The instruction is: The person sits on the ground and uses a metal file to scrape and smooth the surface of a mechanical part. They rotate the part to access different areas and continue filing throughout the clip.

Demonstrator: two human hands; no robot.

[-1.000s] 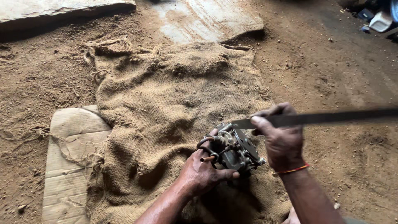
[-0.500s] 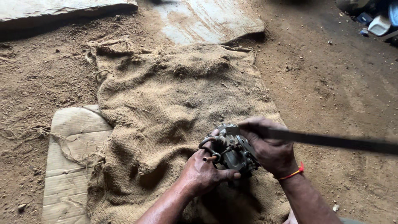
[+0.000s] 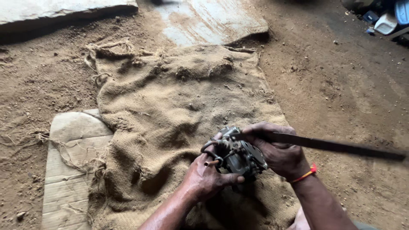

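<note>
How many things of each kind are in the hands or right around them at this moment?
Metal engine part, left hand gripping it: 1
Long flat dark blade, in right hand: 1
Burlap sack underneath: 1
Cardboard piece beside the sack: 1
Stone slabs at the top: 2
Total: 6

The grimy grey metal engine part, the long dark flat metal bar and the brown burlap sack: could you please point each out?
Grimy grey metal engine part (image 3: 238, 155), head view: its dark body between the hands.
Long dark flat metal bar (image 3: 341, 147), head view: mid-length of the blade.
Brown burlap sack (image 3: 179, 98), head view: bare weave above the hands.
</note>
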